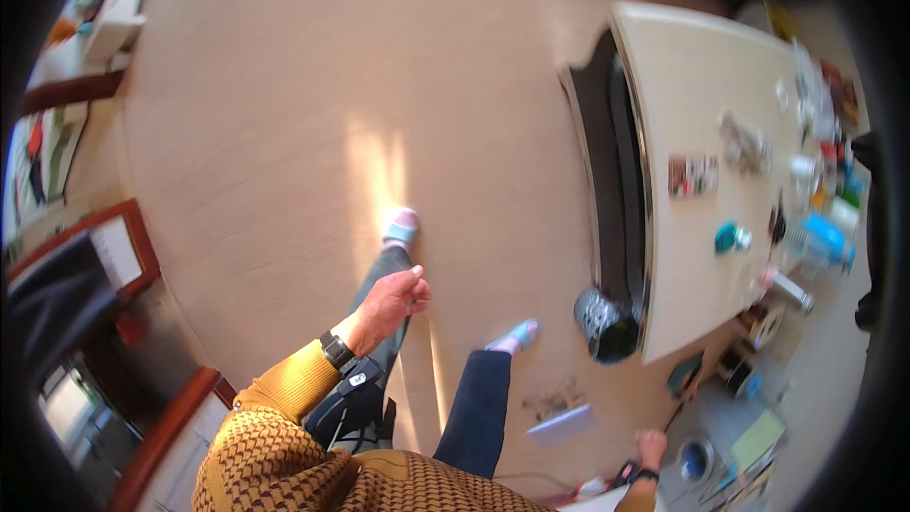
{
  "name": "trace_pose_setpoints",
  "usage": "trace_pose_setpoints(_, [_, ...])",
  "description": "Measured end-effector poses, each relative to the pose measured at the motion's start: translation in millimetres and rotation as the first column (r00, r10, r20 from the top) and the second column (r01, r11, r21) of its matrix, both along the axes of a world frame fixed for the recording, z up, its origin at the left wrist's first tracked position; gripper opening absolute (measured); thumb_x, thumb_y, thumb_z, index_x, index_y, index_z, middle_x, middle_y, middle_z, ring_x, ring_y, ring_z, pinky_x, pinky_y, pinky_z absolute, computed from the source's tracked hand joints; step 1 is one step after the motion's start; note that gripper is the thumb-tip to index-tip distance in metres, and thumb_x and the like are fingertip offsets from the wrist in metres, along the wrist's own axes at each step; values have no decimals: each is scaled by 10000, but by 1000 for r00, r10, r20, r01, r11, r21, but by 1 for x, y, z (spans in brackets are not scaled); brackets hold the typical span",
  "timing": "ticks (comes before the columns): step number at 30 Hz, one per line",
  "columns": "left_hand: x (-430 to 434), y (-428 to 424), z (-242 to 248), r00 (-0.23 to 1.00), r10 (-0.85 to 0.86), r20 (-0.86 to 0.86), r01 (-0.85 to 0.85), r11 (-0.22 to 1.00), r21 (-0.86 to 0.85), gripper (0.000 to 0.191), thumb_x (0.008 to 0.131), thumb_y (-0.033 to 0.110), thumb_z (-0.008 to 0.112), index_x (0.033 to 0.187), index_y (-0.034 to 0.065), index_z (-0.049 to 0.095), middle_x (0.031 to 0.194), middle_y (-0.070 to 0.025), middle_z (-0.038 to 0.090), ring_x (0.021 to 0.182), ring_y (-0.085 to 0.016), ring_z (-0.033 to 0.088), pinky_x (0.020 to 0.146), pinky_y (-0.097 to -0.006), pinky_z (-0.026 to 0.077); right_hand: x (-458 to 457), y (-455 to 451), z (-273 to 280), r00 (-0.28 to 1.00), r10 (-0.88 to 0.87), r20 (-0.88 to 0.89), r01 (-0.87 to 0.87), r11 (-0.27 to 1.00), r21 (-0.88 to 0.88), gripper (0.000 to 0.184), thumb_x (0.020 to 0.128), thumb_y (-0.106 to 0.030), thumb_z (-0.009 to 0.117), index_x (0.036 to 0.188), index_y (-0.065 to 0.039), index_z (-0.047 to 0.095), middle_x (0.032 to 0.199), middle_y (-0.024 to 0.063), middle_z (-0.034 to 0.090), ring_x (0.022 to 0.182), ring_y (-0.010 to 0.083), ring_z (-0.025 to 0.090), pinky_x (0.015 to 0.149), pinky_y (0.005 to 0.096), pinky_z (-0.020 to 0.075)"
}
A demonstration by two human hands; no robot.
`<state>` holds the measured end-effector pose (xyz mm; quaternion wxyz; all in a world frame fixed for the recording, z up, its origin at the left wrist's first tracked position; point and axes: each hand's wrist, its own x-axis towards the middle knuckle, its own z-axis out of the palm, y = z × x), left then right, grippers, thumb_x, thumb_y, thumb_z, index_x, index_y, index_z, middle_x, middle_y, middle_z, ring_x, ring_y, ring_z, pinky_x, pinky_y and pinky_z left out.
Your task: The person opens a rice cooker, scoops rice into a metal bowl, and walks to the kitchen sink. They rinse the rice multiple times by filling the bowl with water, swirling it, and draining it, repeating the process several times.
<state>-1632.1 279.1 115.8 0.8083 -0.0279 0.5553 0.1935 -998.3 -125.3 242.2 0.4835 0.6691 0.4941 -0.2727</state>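
My left hand (392,302) hangs in front of my left leg, fingers loosely curled with nothing seen in them. A black band with a dark device sits at its wrist, below a mustard knit sleeve (288,380). Farther right, my right hand (650,446) is held out low, small and blurred; its fingers look folded, and no object shows in it. It also wears a dark wristband. Both feet, in light blue slippers (402,227), are on the wood-look floor (284,156), one ahead of the other.
A cream-topped table (675,85) stands at the right, bearing a teal-capped item (726,237), a blue plastic bottle (825,238) and small packets. A patterned bin (604,323) stands at its near corner. Reddish-brown wooden furniture (146,249) lines the left; a pale box-like object (563,425) lies right of my leg.
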Motion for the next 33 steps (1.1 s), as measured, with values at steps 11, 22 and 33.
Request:
trace_pose_setpoints(11, [-177, 105, 225, 985, 7, -173, 63, 915, 399, 150, 862, 158, 668, 936, 28, 666, 1021, -103, 662, 921, -134, 605, 808, -291, 488, -168, 336, 195, 950, -91, -300, 310, 404, 860, 353, 695, -159, 702, 485, 22, 484, 440, 132, 421, 416, 230, 402, 477, 410, 352])
trace_pose_setpoints(22, [-64, 100, 490, 593, 650, -475, 784, -334, 523, 583, 888, 434, 530, 1350, 82, 474, 1413, -152, 418, 1394, -331, 285, 1132, -560, 172, -568, 550, 295, -819, -141, -556, 226, 812, -539, 662, 979, -505, 354, 1461, -60, 262, 1495, 120, 328, 1377, 294, 311, 1133, 418, 243])
trace_pose_setpoints(33, [-197, 38, 571, 501, 861, 85, -522, 222, 824, 638, 986, 548, 268, 1413, 87, 377, 1407, -139, 439, 1224, -269, 446, 1096, -446, 266, -576, 410, 533, -669, 392, -631, -20, 840, 543, 883, 895, -663, 406, 1461, 3, 278, 1552, 200, 165, 1445, 310, 155, 1157, 483, 77])
